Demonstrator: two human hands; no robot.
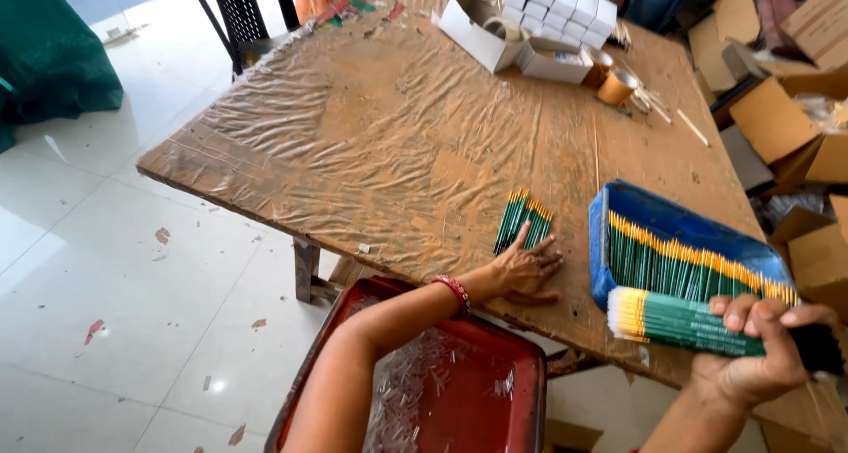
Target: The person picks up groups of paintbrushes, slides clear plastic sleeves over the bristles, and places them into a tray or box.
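Plastic-wrapped and worn, the wooden counter [397,144] fills the head view, set on pale floor tiles with cardboard cartons crowded beyond its far side.

My left hand [527,268] lies flat and released, fingers spread, its fingertips touching the near end of a small pile of green brushes [523,219] on the counter; it grips nothing. My right hand [764,351] is clenched around a thick bundle of green brushes [685,322], yellow ferrules and white tips pointing toward my left hand.

Just beyond my right hand sits one blue tray [654,207], where a long row of brushes [685,268] still lies. By my judgement the sorting is early: only the one small pile is laid out, roughly a dozen brushes, too tightly packed to count exactly, while far more wait in the tray and in my grip.

Below my left forearm stands one red bin [495,343], clear plastic bits scattered inside. Well beyond both hands are a stack of about ten small white boxes [561,3], one open white carton [473,29] and two tape rolls [616,86].
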